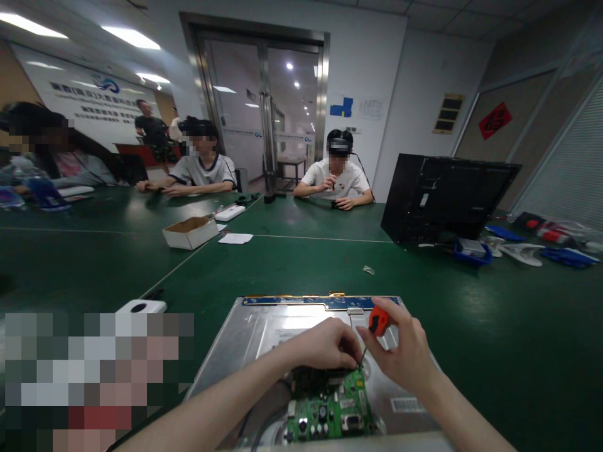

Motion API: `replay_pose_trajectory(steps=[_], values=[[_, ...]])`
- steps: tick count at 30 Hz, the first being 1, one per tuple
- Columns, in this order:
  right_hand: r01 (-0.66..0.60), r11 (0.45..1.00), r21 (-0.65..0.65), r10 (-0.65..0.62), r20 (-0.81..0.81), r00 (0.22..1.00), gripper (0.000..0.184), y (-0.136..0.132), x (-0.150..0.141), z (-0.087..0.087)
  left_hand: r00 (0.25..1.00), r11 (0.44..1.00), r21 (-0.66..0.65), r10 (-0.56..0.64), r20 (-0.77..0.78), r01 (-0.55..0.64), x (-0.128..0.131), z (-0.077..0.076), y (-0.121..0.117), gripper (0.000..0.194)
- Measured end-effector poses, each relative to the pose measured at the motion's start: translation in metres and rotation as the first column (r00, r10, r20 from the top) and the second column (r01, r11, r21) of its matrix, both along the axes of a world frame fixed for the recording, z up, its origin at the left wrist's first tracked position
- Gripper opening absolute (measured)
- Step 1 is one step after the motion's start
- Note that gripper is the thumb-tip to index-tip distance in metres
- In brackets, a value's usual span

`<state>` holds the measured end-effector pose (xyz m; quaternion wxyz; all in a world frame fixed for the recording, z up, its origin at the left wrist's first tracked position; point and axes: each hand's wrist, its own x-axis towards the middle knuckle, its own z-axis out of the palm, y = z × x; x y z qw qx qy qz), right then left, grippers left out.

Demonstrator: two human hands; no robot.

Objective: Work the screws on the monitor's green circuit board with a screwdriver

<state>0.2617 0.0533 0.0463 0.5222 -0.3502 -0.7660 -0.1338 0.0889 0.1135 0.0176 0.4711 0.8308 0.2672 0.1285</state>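
My right hand (pixel 400 339) grips a screwdriver by its orange and black handle (pixel 378 321). Its thin shaft slants down to the upper right corner of a green circuit board (pixel 332 405). Curled over that same corner is my left hand (pixel 330 344), its fingertips pinched close to the screwdriver's tip; whether they hold a small part is hidden. The board sits on a silver metal display panel (pixel 230 351) that lies on the table before me. Along the panel's far edge runs a narrow blue circuit strip (pixel 292 301).
Across the green table (pixel 301 267) stand a white open box (pixel 192 233), a white paper (pixel 235 238) and a black monitor (pixel 447 194). A blue tray (pixel 472 252) is beside the monitor. A white device (pixel 144 306) lies left of the panel. Several people sit opposite.
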Motion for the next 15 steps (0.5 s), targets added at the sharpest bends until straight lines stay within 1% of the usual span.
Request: replay_pose_trajectory(steps=[5,7,11,15], values=[[-0.052,0.996,-0.066,0.053,0.011,0.999,0.042,-0.0044,0.0,0.0059,1.0,1.0,-0.014,-0.009,0.012,0.009,0.0001,0.0043,-0.0009,0.019],[-0.047,0.995,-0.084,0.048,0.016,0.999,0.045,-0.0055,-0.0001,0.0054,1.0,1.0,-0.028,-0.013,0.015,0.013,-0.0001,0.0053,-0.0014,0.019],[0.023,0.995,-0.093,-0.023,0.0,1.0,0.046,-0.0044,-0.001,-0.0003,1.0,1.0,-0.019,-0.002,0.004,0.002,-0.0003,0.003,-0.0012,0.018],[0.0,0.998,-0.057,-0.001,-0.031,1.0,0.046,-0.0005,-0.0015,-0.0034,1.0,1.0,-0.023,-0.002,0.004,0.002,0.0001,-0.0002,-0.0002,0.019]])
